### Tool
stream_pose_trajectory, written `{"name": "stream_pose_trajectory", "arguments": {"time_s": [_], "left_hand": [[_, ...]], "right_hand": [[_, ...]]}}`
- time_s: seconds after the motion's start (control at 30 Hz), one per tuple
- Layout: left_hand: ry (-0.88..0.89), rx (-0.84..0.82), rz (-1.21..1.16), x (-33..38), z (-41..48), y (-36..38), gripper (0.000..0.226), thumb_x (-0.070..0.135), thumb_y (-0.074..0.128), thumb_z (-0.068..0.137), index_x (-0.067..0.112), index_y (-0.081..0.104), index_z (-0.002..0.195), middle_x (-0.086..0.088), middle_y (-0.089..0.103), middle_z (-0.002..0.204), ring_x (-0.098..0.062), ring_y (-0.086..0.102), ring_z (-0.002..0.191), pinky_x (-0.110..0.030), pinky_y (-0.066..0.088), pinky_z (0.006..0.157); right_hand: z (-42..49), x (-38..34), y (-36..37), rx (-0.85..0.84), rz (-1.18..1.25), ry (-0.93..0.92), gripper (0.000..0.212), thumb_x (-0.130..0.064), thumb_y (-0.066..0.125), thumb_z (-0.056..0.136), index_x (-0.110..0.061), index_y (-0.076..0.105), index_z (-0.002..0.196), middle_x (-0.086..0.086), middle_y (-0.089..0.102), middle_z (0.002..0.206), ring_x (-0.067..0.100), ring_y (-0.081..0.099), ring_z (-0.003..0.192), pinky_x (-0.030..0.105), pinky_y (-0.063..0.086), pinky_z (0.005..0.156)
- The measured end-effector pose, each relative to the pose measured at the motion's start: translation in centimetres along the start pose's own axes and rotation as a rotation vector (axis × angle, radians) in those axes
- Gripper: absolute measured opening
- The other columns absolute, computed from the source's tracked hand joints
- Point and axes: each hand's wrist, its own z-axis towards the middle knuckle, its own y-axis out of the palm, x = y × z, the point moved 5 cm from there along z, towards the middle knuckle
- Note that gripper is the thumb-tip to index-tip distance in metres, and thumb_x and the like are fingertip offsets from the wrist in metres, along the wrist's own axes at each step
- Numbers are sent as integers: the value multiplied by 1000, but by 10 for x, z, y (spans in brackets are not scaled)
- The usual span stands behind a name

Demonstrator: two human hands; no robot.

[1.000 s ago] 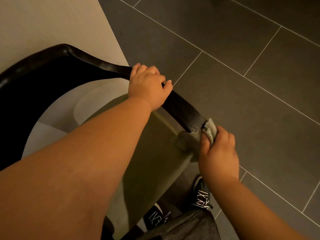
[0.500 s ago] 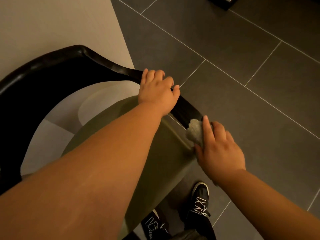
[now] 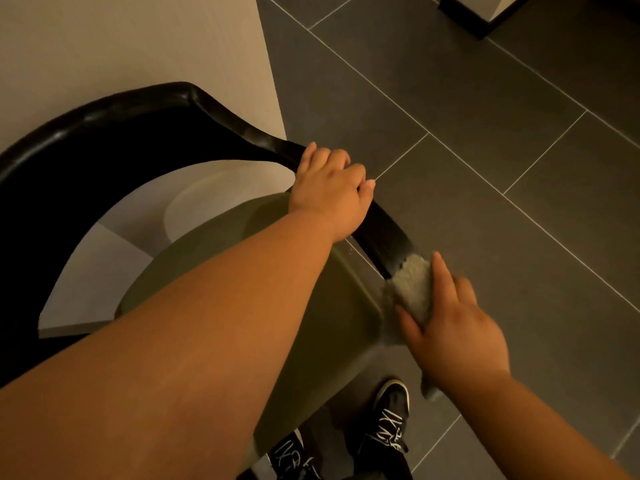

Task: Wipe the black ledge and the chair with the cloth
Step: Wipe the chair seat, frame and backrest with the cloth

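Chair (image 3: 104, 161) wipe: cloth (image 3: 414, 289) at armrest (image 3: 384, 230) tip

One chair fills left and centre, and its black armrest slants from upper left to lower right. Two hands are on it. The left hand (image 3: 329, 192) clamps the rail mid-length. The right hand (image 3: 453, 327), nearer the lower tip, holds the single cloth there between thumb and fingers.

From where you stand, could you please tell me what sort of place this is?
Likely an indoor dining or lounge area: a black-backed chair with an olive seat, a dark tiled floor, and a pale surface beside them.
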Motion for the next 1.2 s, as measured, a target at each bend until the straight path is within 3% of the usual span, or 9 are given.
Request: {"name": "stream_pose_trajectory", "arguments": {"time_s": [0.2,0.3,0.4,0.53,0.77,0.9,0.97,1.07,1.2], "left_hand": [[-21,19,42,3,-2,0,51,52,27,106,27,68,121,-2,57,131,-26,46,131,-51,14,128],[-34,3,62,4,-2,1,53,51,25,107,25,67,124,-4,56,135,-27,44,135,-51,14,128],[-54,13,70,4,0,-3,51,50,26,107,24,66,125,-5,55,138,-28,42,137,-51,12,129],[-55,-9,81,7,-3,-1,51,49,23,107,26,64,128,-6,50,145,-29,36,142,-55,9,129],[-185,-166,-36,12,-24,-9,53,52,14,109,37,34,156,-9,1,175,-34,-14,160,-61,-10,126],[-141,-334,-99,15,-80,-13,62,54,13,109,42,-18,162,1,-32,169,-26,-31,154,-58,-11,127],[-128,-432,-130,17,-116,-19,66,54,20,109,42,-19,161,2,-26,171,-27,-27,156,-57,-12,127],[-189,-626,-150,6,-166,-29,64,54,27,109,37,4,167,1,2,176,-30,-12,160,-57,-4,129],[-255,-726,-226,-13,-208,-60,55,52,35,109,31,37,160,-2,37,166,-30,22,158,-55,17,128]], "right_hand": [[33,5,1,-147,303,186,59,-75,34,92,-29,57,122,5,71,105,27,63,88,33,43,70],[71,-12,-1,-146,261,140,56,-67,23,101,-22,57,102,12,68,96,29,54,78,37,41,68],[89,-39,-5,-43,206,-7,48,-60,26,104,-23,51,122,8,68,104,29,57,79,38,42,66],[52,-28,-11,-40,232,-148,64,-60,34,102,-30,22,158,3,56,142,27,66,109,39,54,83],[0,33,-2,-384,650,548,110,-86,36,80,-17,12,162,19,55,144,38,52,133,44,43,107],[14,15,-8,-459,477,622,69,-48,40,106,-19,14,163,24,51,139,38,58,122,40,50,96],[19,0,-20,-523,236,450,60,-21,40,107,-16,17,162,21,55,137,36,58,122,37,48,89],[13,-13,-53,-659,101,395,48,-14,52,103,-1,45,149,12,58,143,30,58,128,34,48,96],[8,-3,-84,-564,294,531,39,-17,41,108,5,56,136,24,62,130,39,62,120,42,52,98]]}}
